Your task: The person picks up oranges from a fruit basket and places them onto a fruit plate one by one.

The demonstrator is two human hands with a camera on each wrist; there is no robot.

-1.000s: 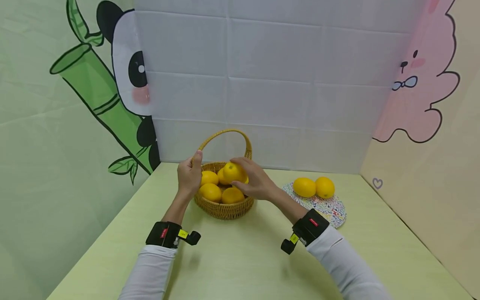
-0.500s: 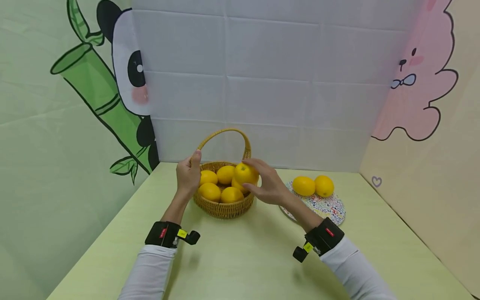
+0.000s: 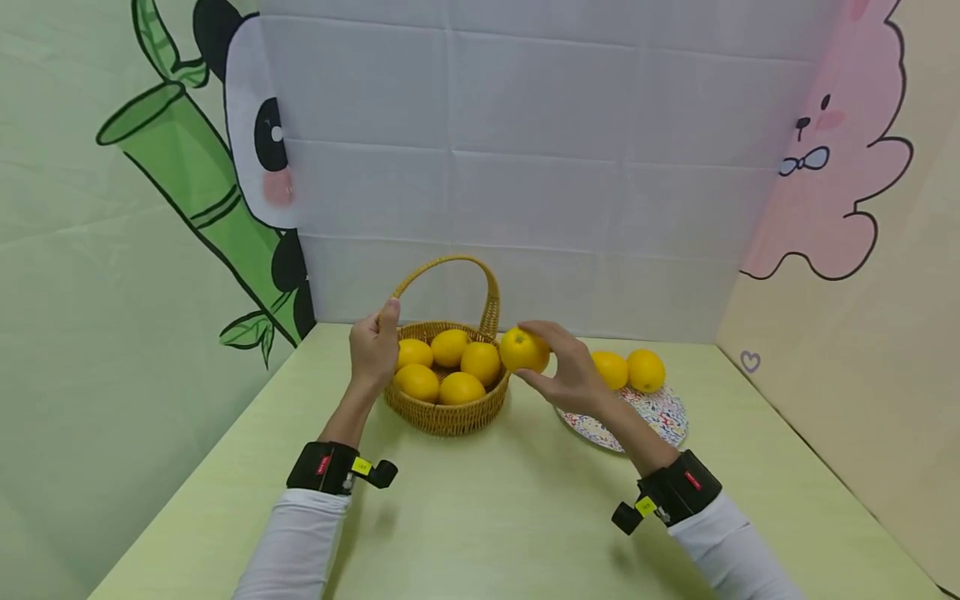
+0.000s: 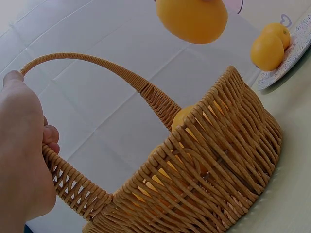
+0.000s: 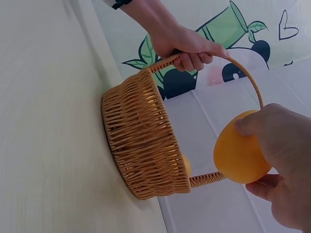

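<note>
A wicker basket (image 3: pixel 448 419) with an arched handle stands on the table, holding several yellow-orange fruits (image 3: pixel 461 388) that look like oranges. My left hand (image 3: pixel 372 350) grips the left side of the handle, fingers curled round it, as the left wrist view also shows. Just right of the basket's rim, my right hand (image 3: pixel 566 371) holds an orange (image 3: pixel 524 350) between thumb and fingers, raised off the other fruit. In the right wrist view this orange (image 5: pixel 241 149) is apart from the basket (image 5: pixel 141 141).
A round, speckled, colourful plate (image 3: pixel 654 414) lies to the right on the pale table (image 3: pixel 480 517), partly behind my right forearm. Two more oranges (image 3: pixel 646 371) rest on its far part. A white sheet (image 3: pixel 525 167) hangs behind the table.
My right hand has carried the orange rightward, from over the basket to beyond its right rim. My left hand has kept its hold on the handle.
</note>
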